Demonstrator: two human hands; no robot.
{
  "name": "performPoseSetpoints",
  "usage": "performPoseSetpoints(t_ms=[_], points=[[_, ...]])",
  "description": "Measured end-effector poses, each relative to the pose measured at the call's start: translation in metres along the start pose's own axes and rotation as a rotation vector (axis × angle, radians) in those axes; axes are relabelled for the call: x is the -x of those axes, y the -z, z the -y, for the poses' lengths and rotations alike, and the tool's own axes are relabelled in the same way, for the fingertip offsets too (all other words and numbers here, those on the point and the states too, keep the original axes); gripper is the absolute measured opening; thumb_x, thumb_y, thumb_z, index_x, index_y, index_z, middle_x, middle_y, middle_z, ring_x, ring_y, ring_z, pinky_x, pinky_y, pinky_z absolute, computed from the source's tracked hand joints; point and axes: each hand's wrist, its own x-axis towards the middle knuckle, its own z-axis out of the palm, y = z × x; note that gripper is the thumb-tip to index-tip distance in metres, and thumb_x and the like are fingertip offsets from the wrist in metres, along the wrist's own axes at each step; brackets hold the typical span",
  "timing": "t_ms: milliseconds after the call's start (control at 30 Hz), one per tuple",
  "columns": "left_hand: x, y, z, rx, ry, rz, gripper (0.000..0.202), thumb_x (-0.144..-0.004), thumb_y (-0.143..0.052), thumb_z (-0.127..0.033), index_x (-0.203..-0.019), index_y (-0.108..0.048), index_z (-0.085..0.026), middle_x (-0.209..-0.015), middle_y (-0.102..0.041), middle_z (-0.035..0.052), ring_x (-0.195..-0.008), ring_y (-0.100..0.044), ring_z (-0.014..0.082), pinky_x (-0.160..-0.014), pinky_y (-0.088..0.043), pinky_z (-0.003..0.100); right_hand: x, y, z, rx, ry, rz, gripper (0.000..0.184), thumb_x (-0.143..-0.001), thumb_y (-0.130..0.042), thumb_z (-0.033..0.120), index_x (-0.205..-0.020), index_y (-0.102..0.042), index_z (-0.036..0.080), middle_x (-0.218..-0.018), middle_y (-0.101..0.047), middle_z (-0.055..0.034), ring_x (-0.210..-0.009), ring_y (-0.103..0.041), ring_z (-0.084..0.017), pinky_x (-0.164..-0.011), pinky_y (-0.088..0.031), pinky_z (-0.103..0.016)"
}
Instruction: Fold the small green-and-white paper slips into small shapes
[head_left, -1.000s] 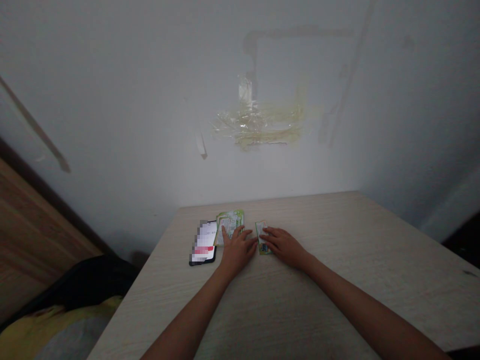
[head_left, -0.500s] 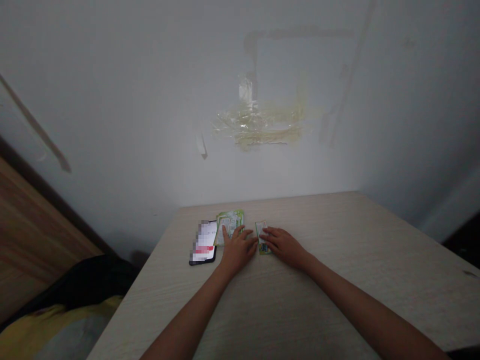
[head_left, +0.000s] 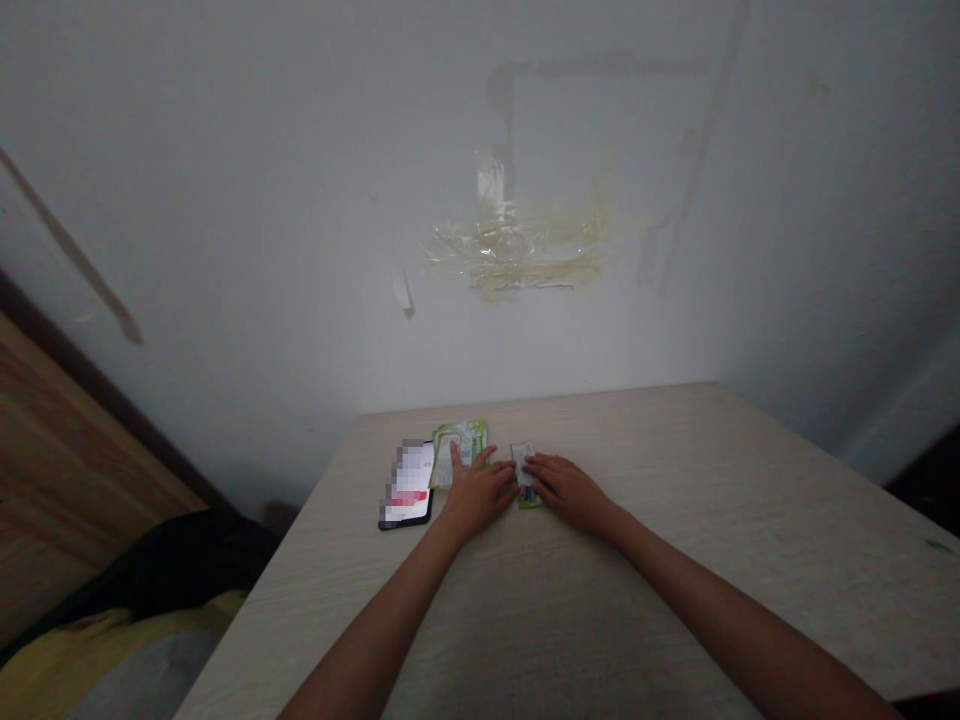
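A small, narrow folded packet, white printed at the top and green and blue lower down, lies flat on the table. The fingers of my right hand rest stretched out over its right side. From the other side, the fingertips of my left hand reach its left edge, with some fingers spread apart. Just beyond my left hand are green-and-white printed packets, overlapping one another and partly covered by its fingers. Neither hand visibly grips anything.
A phone with a lit, partly blurred screen lies left of the green packets, touching or nearly touching them. The pale wooden table meets a wall with old tape marks. Yellow and dark cloth lies lower left, beside a wooden panel.
My left hand has shifted slightly to the right, its fingertips closer to the small packet. The right hand stays almost in place on it.
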Motion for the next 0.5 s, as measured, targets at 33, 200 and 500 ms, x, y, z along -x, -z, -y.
performPoseSetpoints(t_ms=[33,200,500], points=[[-0.0002,0.0001,-0.0001,-0.004,-0.003,-0.001,0.022,-0.091,-0.051,-0.040,-0.108,-0.065,-0.035,-0.123,-0.066,-0.0019,-0.133,-0.040,0.0298,-0.103,0.018,0.072,0.0005,0.0005,0.0004,-0.008,-0.008,-0.001,0.041,-0.097,-0.041,0.034,-0.135,-0.051,0.022,-0.139,-0.052,-0.0083,-0.129,-0.046,-0.022,-0.111,-0.033,-0.045],[0.0003,-0.0020,0.0007,-0.012,-0.004,-0.010,0.021,-0.091,-0.052,-0.042,-0.107,-0.064,-0.037,-0.125,-0.064,-0.0058,-0.130,-0.042,0.0316,-0.101,0.017,0.075,0.0013,0.0038,0.0023,-0.064,-0.018,-0.026,0.042,-0.096,-0.043,0.035,-0.134,-0.052,0.020,-0.141,-0.050,-0.0098,-0.130,-0.046,-0.022,-0.111,-0.034,-0.044],[0.0005,-0.0054,0.0034,-0.024,0.025,0.003,0.024,-0.090,-0.053,-0.043,-0.110,-0.065,-0.038,-0.124,-0.065,-0.0031,-0.131,-0.041,0.0324,-0.102,0.015,0.075,0.0006,0.0073,-0.0027,-0.165,-0.097,-0.127,0.036,-0.098,-0.039,0.033,-0.122,-0.062,0.020,-0.134,-0.054,-0.0110,-0.125,-0.048,-0.021,-0.109,-0.037,-0.040]])
